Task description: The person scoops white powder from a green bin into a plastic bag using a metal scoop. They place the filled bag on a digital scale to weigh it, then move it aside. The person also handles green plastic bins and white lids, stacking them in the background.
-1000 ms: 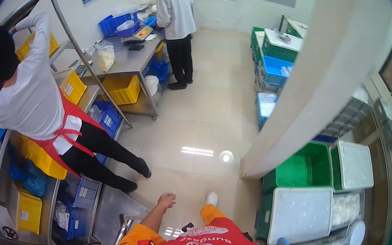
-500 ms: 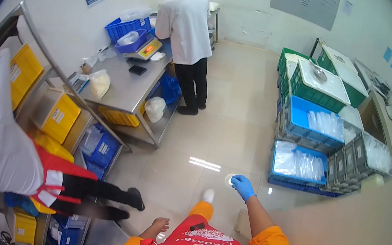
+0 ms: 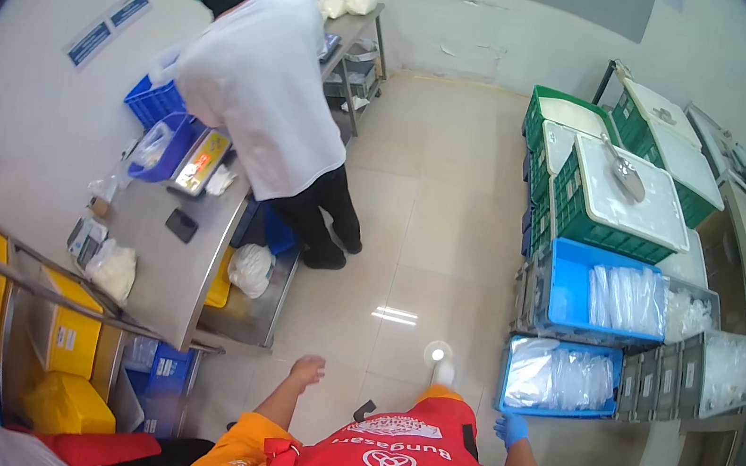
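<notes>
My left hand (image 3: 308,372), bare, hangs over the floor in front of me with its fingers loosely apart and nothing in it. In a blue glove, my right hand (image 3: 512,429) is low at my right side, beside the near edge of a blue crate (image 3: 555,413) filled with clear plastic bags (image 3: 563,376). Its fingers look apart, and I see nothing held in them. Whether the glove touches the crate I cannot tell. A red apron (image 3: 400,447) covers my front.
A co-worker (image 3: 260,84) in white stands at a steel table (image 3: 189,255) with a scale (image 3: 202,161). Another person's red apron (image 3: 104,451) shows at lower left, by yellow bins (image 3: 74,325). Green crates (image 3: 618,220) with a metal scoop (image 3: 625,168) stand stacked on the right.
I have moved forward along the floor, nearer the table and the crates. My right hand has dropped from in front of me to my right side. The person at left has slipped mostly out of view.
</notes>
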Available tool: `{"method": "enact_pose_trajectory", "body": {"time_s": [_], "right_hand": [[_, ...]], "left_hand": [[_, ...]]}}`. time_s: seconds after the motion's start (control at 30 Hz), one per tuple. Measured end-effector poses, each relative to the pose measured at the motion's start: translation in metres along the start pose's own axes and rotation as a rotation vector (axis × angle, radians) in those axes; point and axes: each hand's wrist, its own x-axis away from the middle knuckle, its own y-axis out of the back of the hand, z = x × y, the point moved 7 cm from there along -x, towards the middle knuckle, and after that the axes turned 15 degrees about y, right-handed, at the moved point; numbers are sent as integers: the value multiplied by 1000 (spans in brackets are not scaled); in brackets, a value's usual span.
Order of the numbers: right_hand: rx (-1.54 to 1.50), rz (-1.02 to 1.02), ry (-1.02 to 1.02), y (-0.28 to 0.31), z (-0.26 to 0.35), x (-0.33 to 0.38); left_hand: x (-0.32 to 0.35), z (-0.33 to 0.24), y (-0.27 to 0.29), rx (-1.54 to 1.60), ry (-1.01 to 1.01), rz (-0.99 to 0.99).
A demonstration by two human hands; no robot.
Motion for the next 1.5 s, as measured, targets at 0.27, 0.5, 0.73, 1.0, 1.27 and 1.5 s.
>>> {"method": "enact_pose_trajectory", "body": {"time_s": [0.27,0.5,0.73,1.0,1.27,1.5], "right_hand": [[68,150,-58,-39,155,-203],[551,285,692,-153,510,-389],[247,173,518,-270,690,-509],[54,474,-104,-294,681,-605],[540,414,6,-419,846,-750],[599,624,390,-746,1092,-910]], "left_hand": [[-78,-198,-90,137,125,-33],[-102,-353,-197,10,170,148],[-213,-487,-201,-16,339,56],[-324,-773,-161,69,36,-69],[-297,-1028,-138,672,-218,-73],[-284,-1114,5,1370,-510,-312]]}}
